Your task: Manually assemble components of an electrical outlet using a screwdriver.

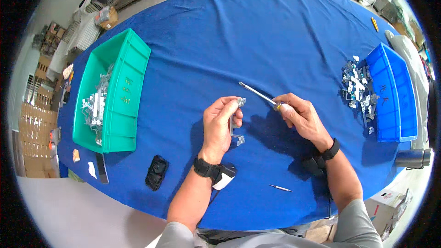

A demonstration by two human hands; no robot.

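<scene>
In the middle of the blue-covered table, my left hand (218, 121) is closed round a small grey bracket-like part (237, 138), whose two clear or silvery ends stick out above and below the fingers. To its right, my right hand (301, 115) grips a screwdriver (258, 93) by its yellowish handle. The metal shaft points up and left, its tip beyond the bracket and apart from it. Most of the handle is hidden in the palm. Both wrists wear black straps.
A green bin (142, 87) at the left holds several similar grey parts (97, 105). More parts (356, 85) lie heaped beside a blue bin (397, 96) at the right. A black case (156, 172), a thin bit (280, 188) and a yellow pen-like tool (375, 24) lie on the cloth.
</scene>
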